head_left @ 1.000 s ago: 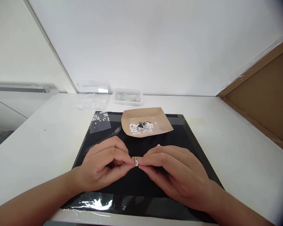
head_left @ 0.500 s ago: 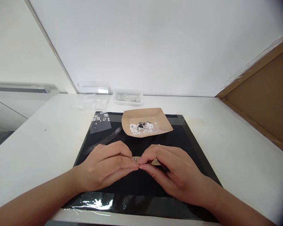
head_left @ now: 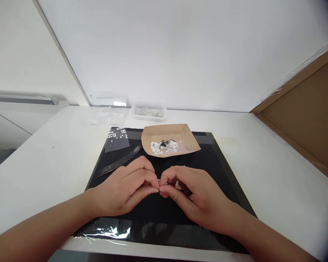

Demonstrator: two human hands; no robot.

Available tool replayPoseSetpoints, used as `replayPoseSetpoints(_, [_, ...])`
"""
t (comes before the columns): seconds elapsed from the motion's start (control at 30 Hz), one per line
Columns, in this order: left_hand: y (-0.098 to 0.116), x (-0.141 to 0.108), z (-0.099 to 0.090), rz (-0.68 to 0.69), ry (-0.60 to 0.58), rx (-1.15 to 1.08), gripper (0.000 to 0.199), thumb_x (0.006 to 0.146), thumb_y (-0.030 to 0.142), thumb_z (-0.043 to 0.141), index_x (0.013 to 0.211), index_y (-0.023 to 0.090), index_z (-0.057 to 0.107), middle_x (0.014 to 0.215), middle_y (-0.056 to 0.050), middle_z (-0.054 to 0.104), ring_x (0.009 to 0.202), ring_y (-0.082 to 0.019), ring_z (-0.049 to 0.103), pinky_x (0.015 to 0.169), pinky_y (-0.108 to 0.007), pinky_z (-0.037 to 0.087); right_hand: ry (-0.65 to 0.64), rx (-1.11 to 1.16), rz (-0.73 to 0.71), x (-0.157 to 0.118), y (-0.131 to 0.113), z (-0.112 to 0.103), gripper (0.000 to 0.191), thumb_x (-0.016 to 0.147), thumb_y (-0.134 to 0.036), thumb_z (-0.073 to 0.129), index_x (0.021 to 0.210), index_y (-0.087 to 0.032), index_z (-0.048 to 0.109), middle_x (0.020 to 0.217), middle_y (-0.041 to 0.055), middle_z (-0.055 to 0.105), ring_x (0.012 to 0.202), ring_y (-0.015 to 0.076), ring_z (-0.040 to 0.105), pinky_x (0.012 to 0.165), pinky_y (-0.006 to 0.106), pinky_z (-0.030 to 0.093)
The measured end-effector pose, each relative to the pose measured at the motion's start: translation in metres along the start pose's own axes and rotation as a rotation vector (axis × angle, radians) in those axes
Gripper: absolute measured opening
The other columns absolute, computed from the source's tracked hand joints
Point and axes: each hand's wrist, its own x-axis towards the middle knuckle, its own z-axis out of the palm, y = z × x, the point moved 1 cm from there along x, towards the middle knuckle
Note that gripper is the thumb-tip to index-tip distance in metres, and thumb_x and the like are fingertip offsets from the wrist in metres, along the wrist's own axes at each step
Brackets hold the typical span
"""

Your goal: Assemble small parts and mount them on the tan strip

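Observation:
My left hand and my right hand meet fingertip to fingertip above the black mat. Both are closed in a pinch. Between and behind the fingers shows a small tan piece, mostly covered by my right hand. What exactly the left fingertips pinch is too small to tell. Beyond the hands stands a brown paper tray with white scraps and some black bits in it. A dark curved strip lies on the mat just past my left hand.
A translucent sheet with small white labels lies at the mat's back left corner. Behind it are clear plastic packets and a white plastic box near the wall. A brown framed panel stands at the right.
The left index finger has bent and the left thumb has drawn up to it. Less of the tan piece shows between the hands. The view has shifted slightly.

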Motion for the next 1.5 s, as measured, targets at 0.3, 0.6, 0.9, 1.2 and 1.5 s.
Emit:
replayPoseSetpoints(0.3, [0.001,-0.001,0.002,-0.021,0.134,-0.019,0.013,0.095,0.012,0.064,0.106,0.019,0.064,0.093,-0.004,0.057,0.078,-0.012,0.057,0.065,-0.022,0.052,0.034,0.19,0.123,0.002,-0.002,0.005,0.008,0.102,-0.028,0.058,0.098,-0.023,0.065,0.077,-0.0044,0.071,0.066,0.008,0.065,0.058,0.017,0.047])
replayPoseSetpoints(0.6, [0.005,0.002,0.003,-0.014,0.189,-0.198,0.023,0.087,0.007,0.068,0.109,0.014,0.068,0.093,-0.005,0.057,0.061,-0.006,0.058,0.05,-0.016,0.054,0.016,0.317,0.176,0.0,-0.002,0.01,0.011,0.101,-0.032,0.059,0.099,-0.022,0.064,0.075,-0.0022,0.072,0.065,0.0095,0.065,0.055,0.018,0.047])
replayPoseSetpoints(0.9, [0.005,0.001,0.008,-0.143,0.252,-0.181,0.018,0.086,0.006,0.066,0.101,0.016,0.07,0.089,-0.004,0.059,0.056,-0.005,0.057,0.044,-0.013,0.048,0.014,0.352,0.235,0.0,-0.001,0.014,0.017,0.102,-0.037,0.056,0.097,-0.022,0.063,0.074,-0.0014,0.074,0.065,0.0111,0.068,0.057,0.02,0.049])
replayPoseSetpoints(1.2, [0.006,0.002,0.012,-0.162,0.294,-0.13,0.015,0.082,0.007,0.069,0.095,0.015,0.071,0.087,-0.003,0.061,0.057,-0.005,0.059,0.044,-0.013,0.049,0.009,0.394,0.295,-0.002,0.0,0.018,0.016,0.101,-0.037,0.059,0.097,-0.023,0.064,0.073,-0.0022,0.073,0.065,0.0116,0.068,0.06,0.021,0.053])
replayPoseSetpoints(1.5, [0.006,0.003,0.011,-0.217,0.27,-0.121,0.01,0.086,0.012,0.067,0.094,0.016,0.071,0.086,-0.003,0.061,0.056,-0.005,0.058,0.045,-0.013,0.049,0.025,0.428,0.327,-0.001,-0.002,0.021,0.017,0.101,-0.037,0.059,0.096,-0.022,0.062,0.074,-0.0014,0.074,0.064,0.0126,0.072,0.06,0.021,0.055])
